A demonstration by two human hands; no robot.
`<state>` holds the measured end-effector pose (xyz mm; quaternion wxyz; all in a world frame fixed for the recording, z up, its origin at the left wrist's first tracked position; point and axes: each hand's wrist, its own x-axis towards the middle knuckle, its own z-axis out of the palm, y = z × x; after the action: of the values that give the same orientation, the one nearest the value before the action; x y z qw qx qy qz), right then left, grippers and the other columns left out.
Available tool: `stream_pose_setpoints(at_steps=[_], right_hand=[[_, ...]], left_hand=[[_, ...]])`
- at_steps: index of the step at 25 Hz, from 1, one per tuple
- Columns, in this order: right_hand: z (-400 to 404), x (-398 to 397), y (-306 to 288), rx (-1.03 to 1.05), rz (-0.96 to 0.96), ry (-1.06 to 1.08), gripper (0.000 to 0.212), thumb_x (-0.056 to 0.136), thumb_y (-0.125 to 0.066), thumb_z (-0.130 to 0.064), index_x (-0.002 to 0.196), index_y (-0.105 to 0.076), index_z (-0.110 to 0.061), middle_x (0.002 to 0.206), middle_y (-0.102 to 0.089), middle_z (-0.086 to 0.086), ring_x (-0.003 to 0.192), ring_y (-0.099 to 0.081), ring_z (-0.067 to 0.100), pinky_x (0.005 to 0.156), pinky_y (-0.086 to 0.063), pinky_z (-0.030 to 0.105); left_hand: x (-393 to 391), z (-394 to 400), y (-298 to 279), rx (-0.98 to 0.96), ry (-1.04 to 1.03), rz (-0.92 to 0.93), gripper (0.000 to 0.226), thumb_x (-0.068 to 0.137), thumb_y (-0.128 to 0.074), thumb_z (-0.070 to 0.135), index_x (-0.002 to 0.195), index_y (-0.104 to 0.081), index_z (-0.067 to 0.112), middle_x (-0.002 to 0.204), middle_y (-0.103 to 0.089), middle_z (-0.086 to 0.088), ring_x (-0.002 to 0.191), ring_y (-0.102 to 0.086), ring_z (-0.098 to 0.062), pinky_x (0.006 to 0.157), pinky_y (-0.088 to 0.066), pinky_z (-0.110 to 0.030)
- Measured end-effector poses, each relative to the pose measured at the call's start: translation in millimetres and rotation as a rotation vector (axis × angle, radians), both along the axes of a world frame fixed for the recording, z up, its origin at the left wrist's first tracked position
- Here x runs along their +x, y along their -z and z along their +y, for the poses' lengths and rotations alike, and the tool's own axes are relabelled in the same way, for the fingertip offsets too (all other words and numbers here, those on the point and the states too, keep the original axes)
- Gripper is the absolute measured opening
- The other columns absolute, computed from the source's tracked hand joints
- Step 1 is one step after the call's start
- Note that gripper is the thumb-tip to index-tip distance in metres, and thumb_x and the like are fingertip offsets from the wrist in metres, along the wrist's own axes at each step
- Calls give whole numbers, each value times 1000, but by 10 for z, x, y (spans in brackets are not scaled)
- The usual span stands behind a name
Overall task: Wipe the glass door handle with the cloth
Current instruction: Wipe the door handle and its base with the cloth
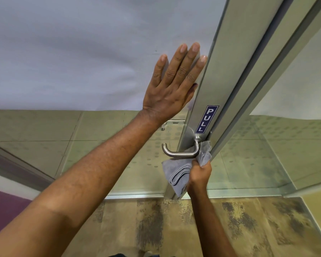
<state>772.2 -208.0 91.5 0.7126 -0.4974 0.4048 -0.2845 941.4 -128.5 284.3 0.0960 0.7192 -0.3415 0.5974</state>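
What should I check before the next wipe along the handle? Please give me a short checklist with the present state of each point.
1. Cloth held firmly in right hand: ok, the fingers are closed on it.
2. Cloth touching the handle: ok, it is bunched at the bend near the door frame.
3. Door steadied: ok, left hand lies flat and open against the glass above the handle.
4. Free end of the handle reached: not ok, the cloth does not cover it.
5. Handle clean: cannot tell.
6. Loose cloth hanging clear of the frame gap: cannot tell.
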Motion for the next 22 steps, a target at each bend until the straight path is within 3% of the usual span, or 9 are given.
stream_pose_setpoints(at_steps=[3,4,7,12,14,17,20,22], right_hand=[[-92,-35,-87,230,-88,43,39,95,-53,13,129,-64,-3,113,-73,15,97,-75,30,74,-64,34],[-121,-50,-120,335,-118,36,37,93,-53,13,127,-64,1,106,-74,17,88,-75,29,70,-64,35],[-125,-69,-177,643,-160,-78,39,96,-50,4,134,-57,9,117,-67,29,103,-68,40,100,-54,54],[-115,-52,-177,859,-201,-164,51,93,-53,-3,144,-54,2,142,-60,25,135,-55,41,111,-44,54],[-108,-66,-174,873,-237,-196,57,86,-57,-3,143,-55,1,141,-61,25,134,-56,40,111,-45,53],[-107,-77,-181,861,-236,-283,53,84,-59,-5,136,-60,3,124,-71,25,111,-70,38,93,-57,50],[-211,-106,-134,814,-210,-327,56,86,-57,-4,141,-54,6,125,-66,27,111,-66,40,102,-51,52],[-280,-101,-116,733,-164,-286,46,91,-54,-1,137,-57,8,126,-64,29,110,-65,42,107,-47,56]], left_hand=[[8,2,14,10,-1,3,56,110,-48,38,161,-37,18,164,-33,-10,154,-27,-31,129,-7,-50],[11,3,13,15,-4,6,56,110,-47,38,161,-37,17,164,-33,-10,153,-28,-31,128,-7,-50],[13,5,4,18,-3,21,55,111,-46,38,161,-35,17,164,-29,-11,152,-27,-32,128,-7,-51],[24,2,10,23,-7,22,56,111,-47,38,161,-33,17,164,-26,-11,153,-23,-32,128,-2,-50],[40,-3,17,19,-6,23,57,111,-47,37,162,-32,17,164,-26,-11,154,-19,-31,129,-1,-50],[47,-7,18,19,-8,29,57,110,-47,37,161,-31,17,164,-25,-12,154,-18,-31,129,2,-49],[43,-1,12,26,-6,31,56,110,-47,36,161,-31,17,164,-24,-12,153,-21,-32,129,3,-49],[32,-3,7,31,-6,28,56,110,-47,36,161,-31,17,163,-24,-12,153,-21,-32,129,2,-49]])
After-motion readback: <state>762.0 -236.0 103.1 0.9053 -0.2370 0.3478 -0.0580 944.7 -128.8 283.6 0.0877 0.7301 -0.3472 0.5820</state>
